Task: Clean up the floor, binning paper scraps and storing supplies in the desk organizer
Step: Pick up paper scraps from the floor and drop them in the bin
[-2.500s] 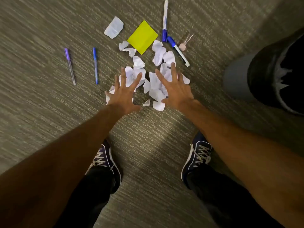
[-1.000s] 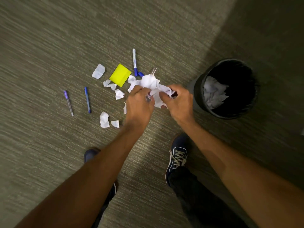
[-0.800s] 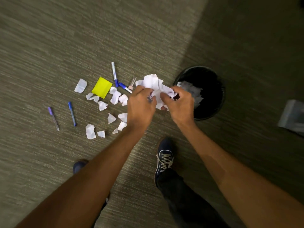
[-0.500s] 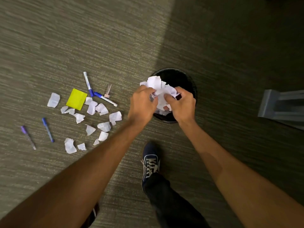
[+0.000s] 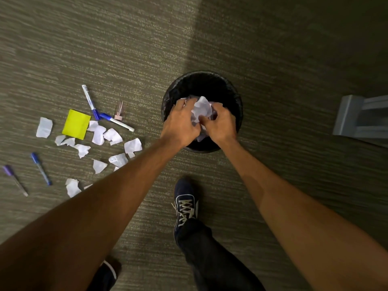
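Observation:
My left hand (image 5: 179,127) and my right hand (image 5: 220,124) together clutch a bundle of white paper scraps (image 5: 202,111) right over the mouth of a round black bin (image 5: 231,89). Several more torn white scraps (image 5: 114,135) lie on the carpet to the left. Beside them are a yellow sticky-note pad (image 5: 76,124), two blue-capped white markers (image 5: 89,100) (image 5: 117,122), a small pink clip (image 5: 119,111), a blue pen (image 5: 41,168) and a purple pen (image 5: 14,180).
A grey desk organizer (image 5: 361,118) stands on the carpet at the right edge. My right shoe (image 5: 185,203) is planted just below the bin; the left shoe (image 5: 109,274) shows at the bottom. Bare carpet lies beyond the bin.
My hands gathered a bundle of scraps from the pile, lifted it and carried it right; it now sits lower, over the bin's opening. The view swung right with them.

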